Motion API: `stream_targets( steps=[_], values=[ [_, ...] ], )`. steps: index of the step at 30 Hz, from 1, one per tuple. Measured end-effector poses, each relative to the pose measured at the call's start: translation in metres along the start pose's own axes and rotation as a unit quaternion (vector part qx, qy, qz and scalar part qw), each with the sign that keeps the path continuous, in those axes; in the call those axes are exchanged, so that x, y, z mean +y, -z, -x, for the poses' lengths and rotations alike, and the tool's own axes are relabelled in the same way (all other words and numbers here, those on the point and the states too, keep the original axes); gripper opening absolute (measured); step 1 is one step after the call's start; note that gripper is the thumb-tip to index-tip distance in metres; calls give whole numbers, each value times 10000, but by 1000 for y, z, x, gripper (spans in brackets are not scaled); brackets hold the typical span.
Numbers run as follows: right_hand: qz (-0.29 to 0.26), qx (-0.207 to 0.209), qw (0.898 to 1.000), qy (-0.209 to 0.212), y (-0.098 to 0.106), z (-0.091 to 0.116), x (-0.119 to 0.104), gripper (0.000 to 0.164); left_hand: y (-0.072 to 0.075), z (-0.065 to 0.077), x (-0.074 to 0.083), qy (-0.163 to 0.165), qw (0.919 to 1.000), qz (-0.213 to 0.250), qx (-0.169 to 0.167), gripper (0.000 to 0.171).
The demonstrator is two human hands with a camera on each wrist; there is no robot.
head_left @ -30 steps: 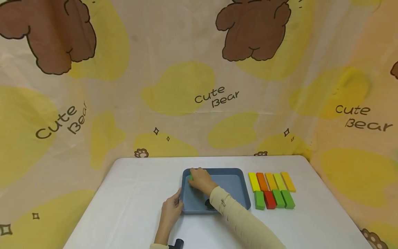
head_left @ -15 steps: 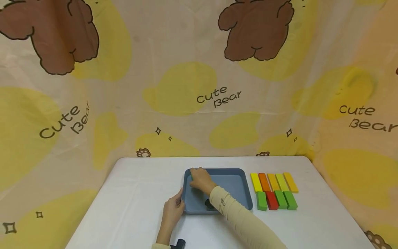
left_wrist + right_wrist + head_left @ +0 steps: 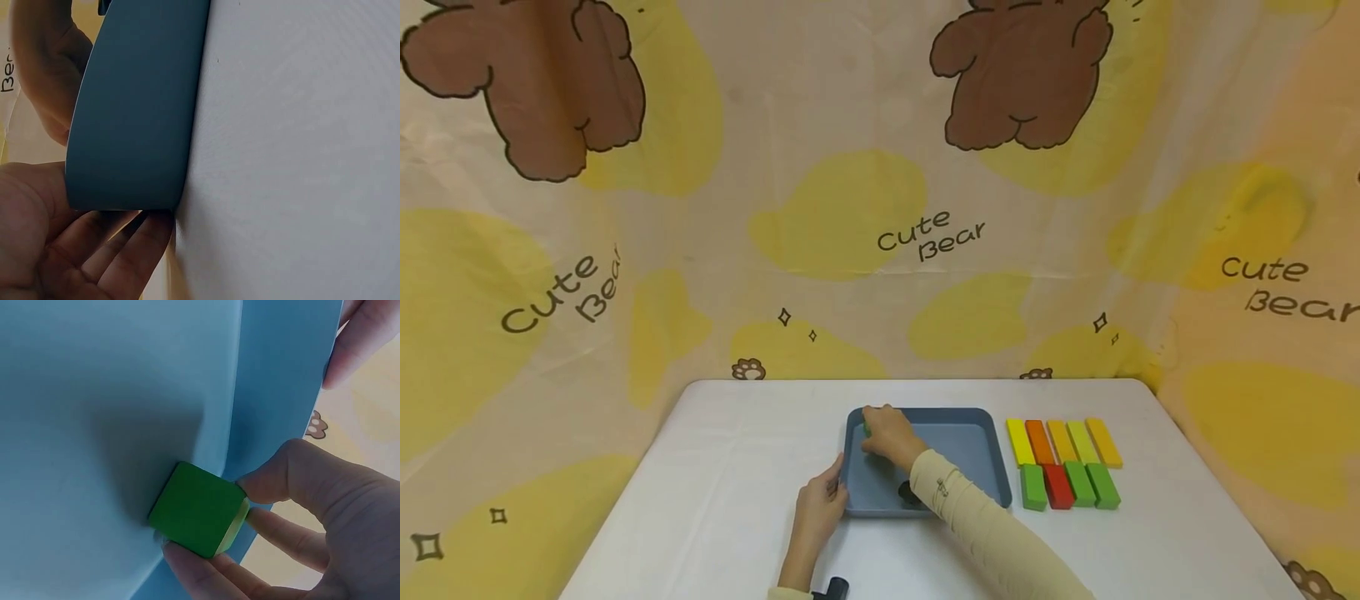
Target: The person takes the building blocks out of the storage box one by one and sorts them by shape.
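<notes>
A green wooden block (image 3: 199, 509) is pinched between the thumb and fingers of my right hand (image 3: 891, 435). That hand reaches over the blue-grey tray (image 3: 958, 454) to its far left corner. In the right wrist view the block sits low against the tray floor near the wall; in the head view the hand hides most of it. My left hand (image 3: 820, 502) holds the tray at its near left side. Seen from the left wrist, its thumb lies by the rim and its fingers (image 3: 140, 256) press the outer wall near the table.
Right of the tray stand two rows of blocks: a back row in yellow, orange and lime (image 3: 1060, 442), and a front row of green blocks (image 3: 1033, 487) with a red one (image 3: 1059, 487). A white table (image 3: 715, 483) carries everything, with a printed cloth (image 3: 820, 217) behind.
The view has shifted slightly, so everything appears a little further right. Both hands keep their places at the tray, the right one still pinching the green block.
</notes>
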State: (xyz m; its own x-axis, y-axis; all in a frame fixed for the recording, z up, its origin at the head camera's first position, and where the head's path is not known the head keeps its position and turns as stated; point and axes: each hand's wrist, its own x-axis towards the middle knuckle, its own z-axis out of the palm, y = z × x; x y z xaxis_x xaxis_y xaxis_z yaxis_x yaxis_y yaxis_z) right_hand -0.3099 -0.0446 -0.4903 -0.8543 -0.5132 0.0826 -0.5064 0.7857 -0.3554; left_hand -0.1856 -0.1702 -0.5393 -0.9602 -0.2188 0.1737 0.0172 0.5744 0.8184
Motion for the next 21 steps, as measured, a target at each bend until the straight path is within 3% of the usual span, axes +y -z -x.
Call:
stream_targets(
  steps=[6, 12, 21],
  values=[
    [-62, 40, 10000, -33, 11, 7, 7, 34, 0, 1, -1, -19, 10000, -13, -18, 48],
    [-429, 27, 9990, -74, 36, 24, 18, 42, 0, 0, 0, -20, 9999, -89, 78, 48],
    [-672, 267, 9967, -359, 74, 64, 60, 44, -2, 0, 1, 51, 9997, -204, 98, 47]
  ],
)
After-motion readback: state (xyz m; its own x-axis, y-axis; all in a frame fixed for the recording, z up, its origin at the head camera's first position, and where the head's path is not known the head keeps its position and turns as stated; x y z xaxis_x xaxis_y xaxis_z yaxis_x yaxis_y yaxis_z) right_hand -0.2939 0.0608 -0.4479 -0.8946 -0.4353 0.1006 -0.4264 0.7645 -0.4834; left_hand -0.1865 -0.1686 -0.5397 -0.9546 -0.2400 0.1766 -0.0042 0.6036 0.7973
